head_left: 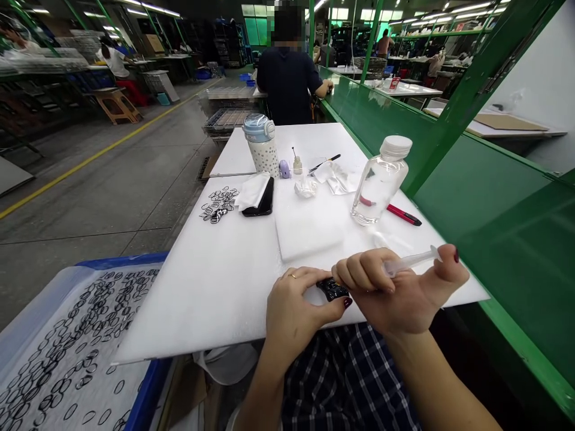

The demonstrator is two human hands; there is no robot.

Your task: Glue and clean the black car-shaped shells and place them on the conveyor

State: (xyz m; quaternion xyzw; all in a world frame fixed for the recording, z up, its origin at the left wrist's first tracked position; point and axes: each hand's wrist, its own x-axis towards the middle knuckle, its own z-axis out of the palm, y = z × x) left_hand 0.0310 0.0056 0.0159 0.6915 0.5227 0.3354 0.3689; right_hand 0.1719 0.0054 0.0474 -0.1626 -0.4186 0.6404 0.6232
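Observation:
My right hand [398, 296] is wrapped round a translucent plastic syringe [411, 261], with the thumb at the plunger's end. The syringe's tip is hidden behind the fingers. A glossy black piece [333, 289] lies between the thumb and fingers of my left hand [294, 308], close to the right fingertips; its exact kind is not clear. Both hands are over the near edge of the white table [215, 287]. Just beyond them lies a white foam sheet [308, 233]. Thin black rings [218, 205] are piled at the table's left side.
A clear bottle [380, 179] and red cutter [404, 215] are at right. Behind the foam stand a dotted tumbler [265, 155] and small glass bottle [297, 166]. Tissue covers part of a black phone [265, 200]. A blue-rimmed tray [148, 383] holds many black rings, lower left.

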